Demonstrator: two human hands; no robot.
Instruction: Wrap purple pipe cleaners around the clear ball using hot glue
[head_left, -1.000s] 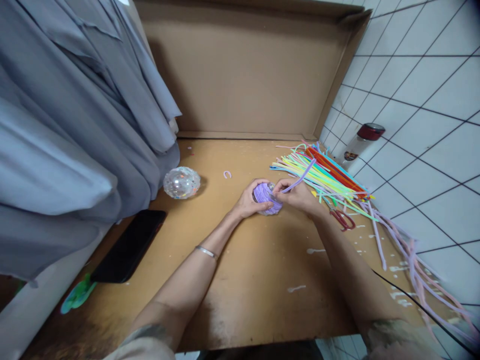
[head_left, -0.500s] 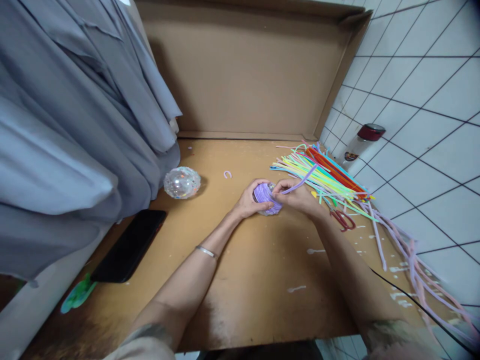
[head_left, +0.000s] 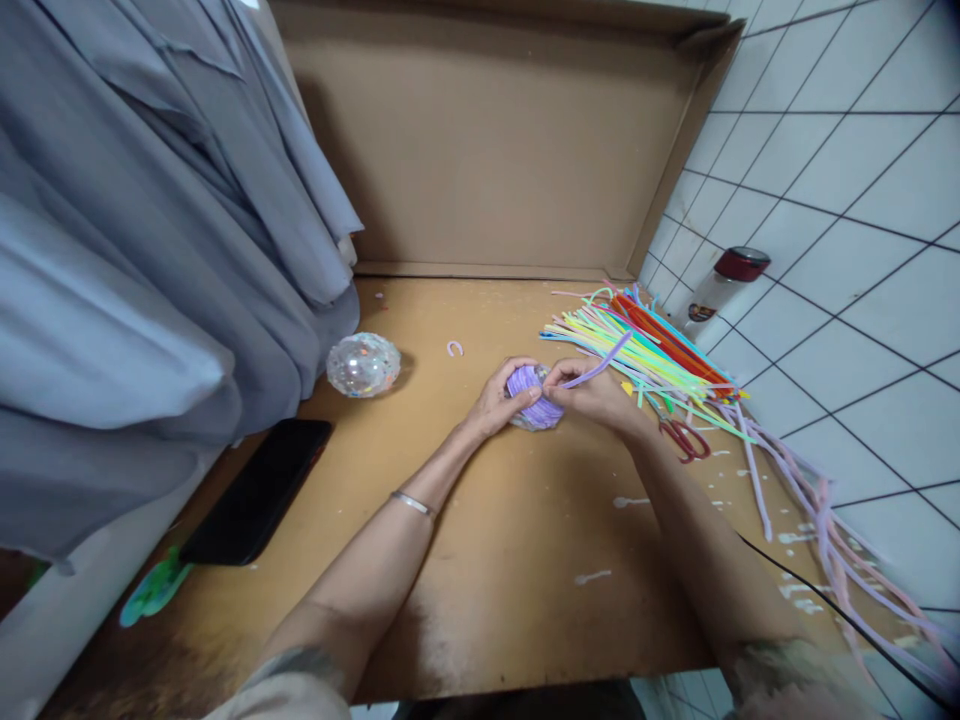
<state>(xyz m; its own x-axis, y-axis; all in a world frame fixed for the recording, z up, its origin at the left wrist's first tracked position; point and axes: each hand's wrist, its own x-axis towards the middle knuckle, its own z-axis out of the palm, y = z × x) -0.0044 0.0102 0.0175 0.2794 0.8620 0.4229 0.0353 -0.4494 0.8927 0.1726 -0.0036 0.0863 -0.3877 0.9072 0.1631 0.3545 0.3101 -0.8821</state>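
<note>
A small round object wrapped in purple strands (head_left: 534, 402) is between both hands over the middle of the table. My left hand (head_left: 499, 398) grips it from the left, with the thumb across its front. On its right side, my right hand (head_left: 581, 385) pinches a purple pipe cleaner (head_left: 609, 360), whose free end sticks out up and to the right. The fingertips of my right hand touch the wrapped surface. Part of the round object is hidden by the fingers.
A clear speckled ball (head_left: 364, 365) and a black phone (head_left: 257, 490) lie at the left. Colourful pipe cleaners (head_left: 645, 345), red-handled scissors (head_left: 684, 440) and a red-lidded jar (head_left: 724, 285) are at the right. A cardboard panel (head_left: 487, 140) stands behind; grey cloth (head_left: 150, 220) hangs left.
The thumb of my left hand has shifted slightly up on the purple wrapped object. My right hand holds the pipe cleaner in nearly the same place.
</note>
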